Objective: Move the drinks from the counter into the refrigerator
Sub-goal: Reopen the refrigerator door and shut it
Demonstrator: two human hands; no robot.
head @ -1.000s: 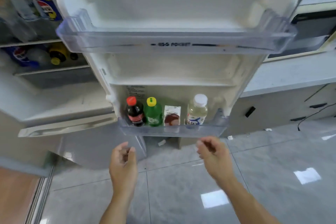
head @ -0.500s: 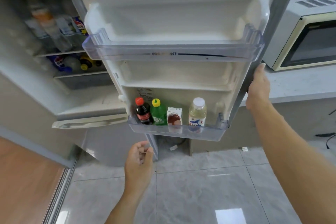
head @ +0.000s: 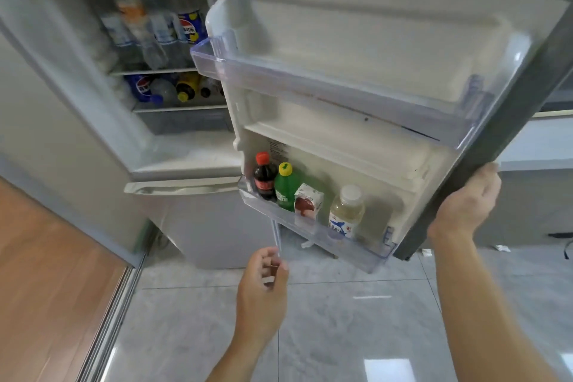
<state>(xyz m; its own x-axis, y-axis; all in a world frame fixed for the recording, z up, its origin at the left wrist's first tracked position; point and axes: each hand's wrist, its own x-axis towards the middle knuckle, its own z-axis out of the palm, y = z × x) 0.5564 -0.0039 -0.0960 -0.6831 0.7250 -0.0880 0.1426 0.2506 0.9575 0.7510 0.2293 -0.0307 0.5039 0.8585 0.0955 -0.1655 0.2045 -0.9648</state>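
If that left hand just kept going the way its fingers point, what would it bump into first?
Most likely the clear lower door bin just above the left hand, near the green bottle and small carton. Depth is hard to judge; it may pass underneath the bin.

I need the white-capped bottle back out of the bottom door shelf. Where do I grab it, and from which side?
Take the white-capped bottle by its neck and shoulder, coming from above and in front. The clear door shelf rail covers its lower body, and the carton stands close on one side, so only the top is free. The left hand holds nothing and is probably better placed; the right hand grips the door edge.
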